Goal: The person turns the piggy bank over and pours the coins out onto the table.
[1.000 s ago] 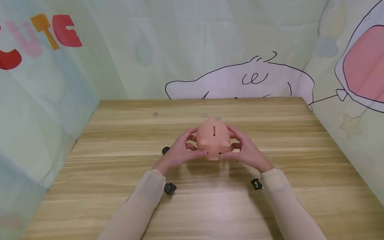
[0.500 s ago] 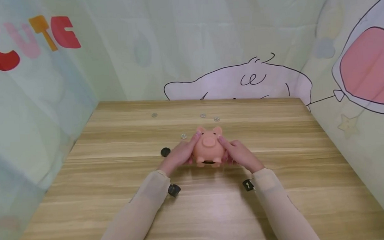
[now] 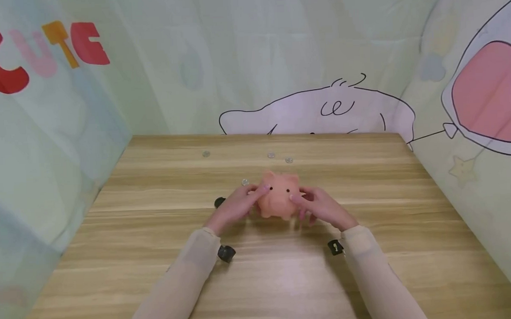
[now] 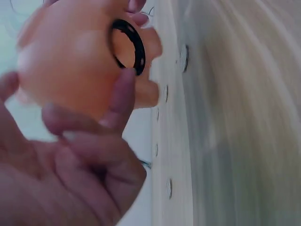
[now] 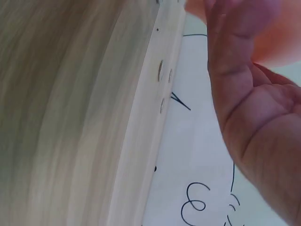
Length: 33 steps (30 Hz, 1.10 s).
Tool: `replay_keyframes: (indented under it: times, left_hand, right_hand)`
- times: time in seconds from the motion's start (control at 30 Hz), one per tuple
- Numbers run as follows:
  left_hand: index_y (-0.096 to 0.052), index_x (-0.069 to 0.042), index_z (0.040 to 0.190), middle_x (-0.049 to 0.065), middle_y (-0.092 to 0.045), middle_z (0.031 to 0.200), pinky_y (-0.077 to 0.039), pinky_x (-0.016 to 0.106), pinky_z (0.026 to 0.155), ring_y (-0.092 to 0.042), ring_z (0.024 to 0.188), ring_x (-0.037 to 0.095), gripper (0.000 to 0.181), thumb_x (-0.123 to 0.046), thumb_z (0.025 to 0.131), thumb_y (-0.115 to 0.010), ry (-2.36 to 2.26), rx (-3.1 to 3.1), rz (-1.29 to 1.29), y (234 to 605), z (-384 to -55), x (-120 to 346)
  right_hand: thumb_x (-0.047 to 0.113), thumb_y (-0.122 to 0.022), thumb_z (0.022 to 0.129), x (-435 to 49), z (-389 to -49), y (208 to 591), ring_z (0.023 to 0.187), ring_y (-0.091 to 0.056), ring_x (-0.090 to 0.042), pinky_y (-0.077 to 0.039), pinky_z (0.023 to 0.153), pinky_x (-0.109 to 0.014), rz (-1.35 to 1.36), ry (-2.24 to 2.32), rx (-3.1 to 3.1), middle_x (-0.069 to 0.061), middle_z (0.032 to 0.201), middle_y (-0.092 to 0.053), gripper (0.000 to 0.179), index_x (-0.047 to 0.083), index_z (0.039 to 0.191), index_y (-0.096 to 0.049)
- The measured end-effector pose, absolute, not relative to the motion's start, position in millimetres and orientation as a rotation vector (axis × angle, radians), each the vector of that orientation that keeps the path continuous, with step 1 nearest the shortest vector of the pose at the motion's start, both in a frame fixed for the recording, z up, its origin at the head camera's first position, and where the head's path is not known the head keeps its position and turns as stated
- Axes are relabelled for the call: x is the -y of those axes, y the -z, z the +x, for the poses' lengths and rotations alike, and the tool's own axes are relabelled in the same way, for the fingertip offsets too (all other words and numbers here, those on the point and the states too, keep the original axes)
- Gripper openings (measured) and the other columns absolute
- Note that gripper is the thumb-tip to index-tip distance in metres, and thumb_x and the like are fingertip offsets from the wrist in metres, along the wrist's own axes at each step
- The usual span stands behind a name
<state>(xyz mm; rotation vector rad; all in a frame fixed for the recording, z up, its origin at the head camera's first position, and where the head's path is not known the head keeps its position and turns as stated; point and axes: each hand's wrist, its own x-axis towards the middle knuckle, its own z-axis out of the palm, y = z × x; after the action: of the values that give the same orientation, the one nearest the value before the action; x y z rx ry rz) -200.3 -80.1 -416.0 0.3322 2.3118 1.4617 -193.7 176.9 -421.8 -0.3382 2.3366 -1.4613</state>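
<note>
A pink piggy bank [image 3: 278,201] is held between both hands over the wooden table, its face towards me and its head tipped slightly down. On its left side, the left hand [image 3: 236,207] grips it, thumb beside the eye. The right hand [image 3: 322,205] holds the other side, thumb on the cheek. From the left wrist, a black-rimmed round hole [image 4: 128,47] shows in the belly, with one left fingertip at its edge. Partly behind the left hand lies a round black plug [image 3: 219,202]. A coin [image 3: 245,182] rests just beyond the left fingers.
Towards the back of the table [image 3: 155,191] lie more coins: one at the left [image 3: 206,153], one in the middle [image 3: 271,155] and another close to its right [image 3: 289,160]. Printed cloth walls [image 3: 184,63] enclose the table's back and sides.
The piggy bank tipped back from slot-up to snout-up, showing its belly hole, then tilted forward again, both hands turning with it. The coin near the left fingers has come into view.
</note>
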Motion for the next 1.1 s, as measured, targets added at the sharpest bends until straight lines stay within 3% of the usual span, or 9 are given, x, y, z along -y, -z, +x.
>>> replay_keyframes:
  times: [0.1, 0.27, 0.43, 0.73, 0.97, 1.1]
  left_hand:
    - [-0.04, -0.017, 0.148, 0.009, -0.064, 0.115, -0.042, 0.032, 0.061, -0.048, 0.067, 0.022, 0.068, -0.051, 0.094, -0.064, -1.514, -2.225, 0.372, 415.8, -200.0, 85.2]
    - [-0.026, -0.022, 0.153, 0.014, -0.052, 0.133, -0.047, 0.031, 0.062, -0.059, 0.078, 0.028, 0.089, -0.036, 0.083, -0.08, -1.549, -2.139, 0.403, 413.5, -200.3, 87.8]
    - [-0.026, -0.024, 0.153, 0.014, -0.05, 0.137, -0.049, 0.034, 0.064, -0.062, 0.081, 0.033, 0.093, -0.035, 0.08, -0.084, -1.561, -2.146, 0.388, 413.9, -199.0, 88.5]
    - [-0.026, -0.026, 0.154, 0.012, -0.049, 0.14, -0.051, 0.033, 0.066, -0.057, 0.071, 0.021, 0.095, -0.031, 0.079, -0.086, -1.607, -2.156, 0.372, 414.2, -198.1, 86.8]
    - [-0.029, -0.024, 0.15, 0.014, -0.055, 0.132, -0.052, 0.035, 0.066, -0.06, 0.073, 0.031, 0.09, -0.035, 0.08, -0.084, -1.615, -2.128, 0.344, 416.5, -196.0, 85.1]
    - [-0.027, -0.023, 0.149, 0.015, -0.054, 0.134, -0.053, 0.038, 0.07, -0.065, 0.082, 0.033, 0.094, -0.034, 0.078, -0.087, -1.658, -2.111, 0.345, 419.3, -195.3, 81.9]
  right_hand:
    - [0.032, -0.076, 0.089, -181.5, -192.4, 424.2, 0.087, -0.066, -0.03, -0.057, 0.06, -0.044, -0.385, 1.538, -2.305, -0.017, 0.118, -0.062, 0.082, 0.01, 0.154, -0.033]
    - [0.012, -0.087, 0.077, -182.1, -191.0, 423.5, 0.092, -0.065, -0.031, -0.057, 0.062, -0.051, -0.443, 1.655, -2.245, -0.017, 0.133, -0.051, 0.1, 0.02, 0.157, -0.028]
    - [0.005, -0.086, 0.075, -178.4, -189.0, 423.0, 0.09, -0.063, -0.032, -0.058, 0.062, -0.05, -0.431, 1.708, -2.199, -0.018, 0.133, -0.048, 0.101, 0.023, 0.156, -0.029]
    - [0.004, -0.087, 0.075, -178.3, -190.0, 423.8, 0.095, -0.061, -0.035, -0.057, 0.062, -0.051, -0.458, 1.749, -2.196, -0.017, 0.139, -0.044, 0.102, 0.027, 0.156, -0.029]
    - [0.01, -0.083, 0.081, -181.2, -189.8, 421.6, 0.096, -0.062, -0.034, -0.058, 0.061, -0.049, -0.482, 1.719, -2.207, -0.016, 0.138, -0.046, 0.095, 0.03, 0.156, -0.029]
    - [0.007, -0.083, 0.081, -184.3, -191.0, 421.5, 0.094, -0.061, -0.033, -0.057, 0.061, -0.052, -0.5, 1.729, -2.208, -0.015, 0.143, -0.043, 0.093, 0.03, 0.155, -0.032]
